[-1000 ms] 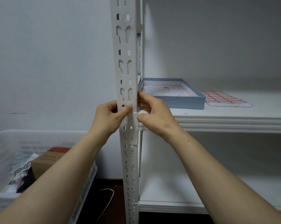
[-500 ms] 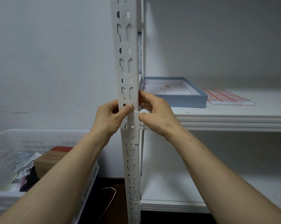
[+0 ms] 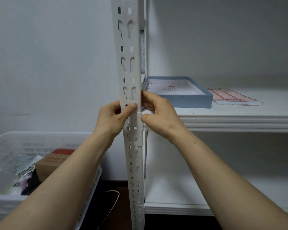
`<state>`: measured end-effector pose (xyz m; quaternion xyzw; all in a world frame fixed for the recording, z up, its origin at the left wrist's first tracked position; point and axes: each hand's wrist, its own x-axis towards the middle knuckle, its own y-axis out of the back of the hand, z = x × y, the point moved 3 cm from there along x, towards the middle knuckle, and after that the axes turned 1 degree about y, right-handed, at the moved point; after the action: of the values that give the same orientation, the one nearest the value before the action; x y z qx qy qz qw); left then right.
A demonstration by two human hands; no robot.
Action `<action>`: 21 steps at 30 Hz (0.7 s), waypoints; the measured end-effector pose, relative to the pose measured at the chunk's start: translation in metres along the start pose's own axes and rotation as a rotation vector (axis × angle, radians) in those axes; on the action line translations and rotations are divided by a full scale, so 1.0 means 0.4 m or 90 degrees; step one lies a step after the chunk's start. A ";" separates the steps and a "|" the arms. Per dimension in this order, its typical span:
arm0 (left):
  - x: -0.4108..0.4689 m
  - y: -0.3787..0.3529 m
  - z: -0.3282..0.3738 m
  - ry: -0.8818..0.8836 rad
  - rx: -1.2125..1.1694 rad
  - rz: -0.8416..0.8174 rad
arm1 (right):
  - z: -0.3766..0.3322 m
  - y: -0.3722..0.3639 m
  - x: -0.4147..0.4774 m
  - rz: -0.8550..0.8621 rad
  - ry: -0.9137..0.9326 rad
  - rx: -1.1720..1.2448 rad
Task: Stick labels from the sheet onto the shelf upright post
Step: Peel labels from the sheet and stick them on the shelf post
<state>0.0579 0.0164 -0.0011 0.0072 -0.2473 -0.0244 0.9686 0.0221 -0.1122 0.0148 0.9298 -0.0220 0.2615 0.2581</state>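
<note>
The white slotted shelf upright post runs top to bottom through the middle of the view. My left hand holds it from the left, thumb pressed flat on its front face and fingers curled behind. My right hand pinches the post's right edge at the same height, fingers curled. A small pale label seems to lie under my left thumb, but it is hard to make out. The label sheet, white stickers with red borders, lies flat on the middle shelf board.
A shallow blue box with a printed paper inside sits on the shelf beside the sheet. At lower left a white plastic basket holds a cardboard box and bags. A thin cord lies on the dark floor.
Both hands stay at the same spot on the post. My right fingers shift slightly along its edge, and the view drifts a little.
</note>
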 end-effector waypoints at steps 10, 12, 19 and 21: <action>-0.004 -0.006 0.002 0.009 -0.016 0.020 | 0.002 -0.003 0.001 0.001 0.001 0.004; -0.006 -0.006 0.001 0.007 -0.010 0.019 | 0.002 -0.001 0.001 -0.002 -0.002 0.006; -0.003 -0.007 -0.003 0.022 0.001 0.034 | -0.001 0.000 0.000 0.001 -0.004 -0.004; -0.005 -0.008 -0.001 0.024 0.000 0.039 | -0.003 -0.001 -0.001 0.003 -0.006 -0.006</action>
<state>0.0562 0.0131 -0.0024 0.0002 -0.2289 0.0051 0.9734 0.0212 -0.1113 0.0153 0.9297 -0.0265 0.2575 0.2620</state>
